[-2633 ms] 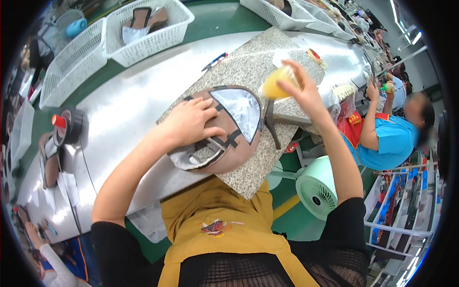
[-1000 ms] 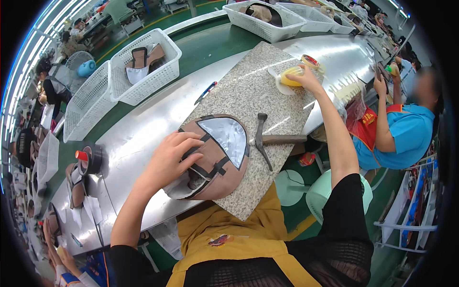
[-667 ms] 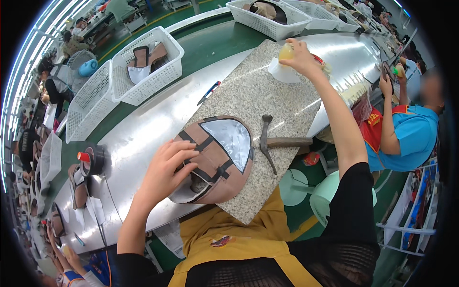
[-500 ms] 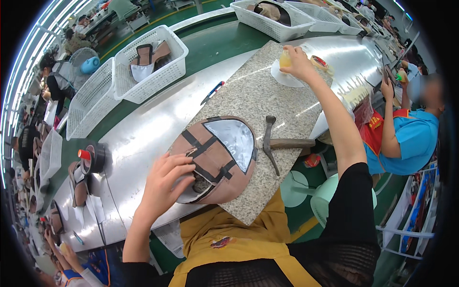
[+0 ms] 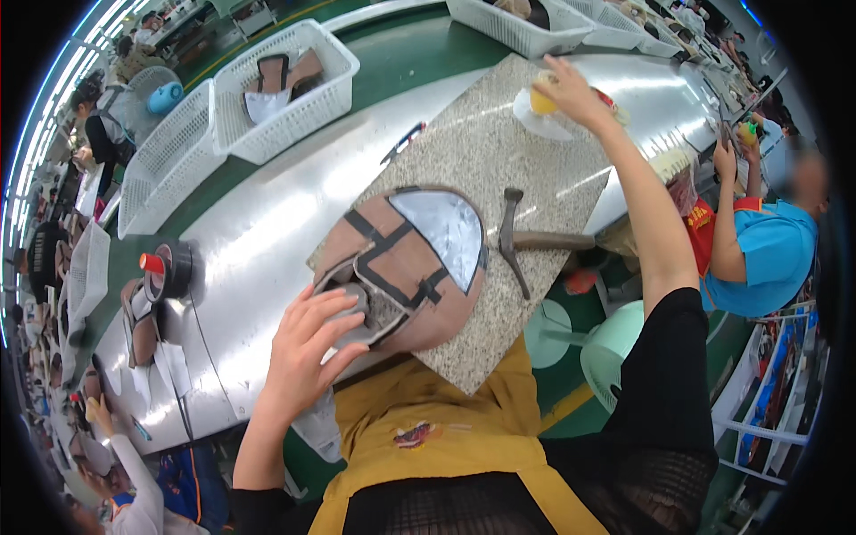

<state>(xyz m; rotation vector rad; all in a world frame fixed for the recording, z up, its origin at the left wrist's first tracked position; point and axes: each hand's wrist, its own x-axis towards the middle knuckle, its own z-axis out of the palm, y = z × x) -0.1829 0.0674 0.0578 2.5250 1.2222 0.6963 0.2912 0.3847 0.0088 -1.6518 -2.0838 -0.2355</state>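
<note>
Brown upper (image 5: 406,267) overhangs slab (image 5: 486,143) edge; gap to hammer (image 5: 539,240); left hand (image 5: 303,357) half-spread; right hand (image 5: 578,98) at yellow container (image 5: 540,101), grip unclear.

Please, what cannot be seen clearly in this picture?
Head view:
Yellow container: partly behind the right hand; grip unclear.
Brown piece: left edge partly covered by the left hand.
Green fan: one side behind the black sleeve.
Far white basket: cut off by top edge.

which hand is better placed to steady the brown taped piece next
Probably the left hand: it is at the open edge of the brown piece, while the right hand is at the yellow container farther up the slab.
</note>
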